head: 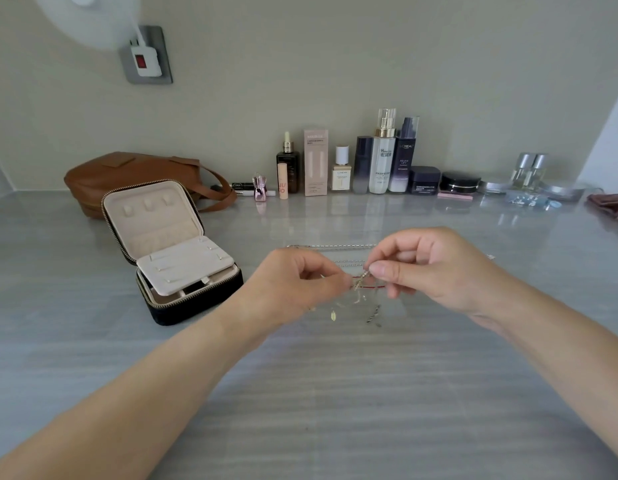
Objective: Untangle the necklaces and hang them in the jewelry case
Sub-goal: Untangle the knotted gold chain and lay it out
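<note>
**A:** What takes up most of the view?

**B:** A glossy grey streaked tabletop [335, 410] that runs back to a pale wall. At the back left a brown leather bag with a strap [127, 174] lies on it. A row of cosmetic bottles and jars [380, 157] stands along the wall to the right of the bag.

**A:** And the case?

**B:** The square black zip-around jewelry case with cream lining [169, 251] sits just in front of the bag, on the left. Its lid stands open, and a cream insert panel is tilted up over the base.

**A:** The hands?

**B:** Both are raised over the middle of the table, to the right of the case and apart from it. The left hand [293, 282] has its fingers curled, with thumb and forefinger pinching the tangle. The right hand [435, 268] pinches the same knot from the other side, fingertips nearly meeting the left's.

**A:** So where are the necklaces?

**B:** The thin tangled silver and red necklaces [359, 284] are bunched between the two pinches, with loose ends dangling below. Silver chain [332, 245] stretches sideways just beyond the knuckles. A small gold leaf pendant [333, 315] hangs lowest.
</note>
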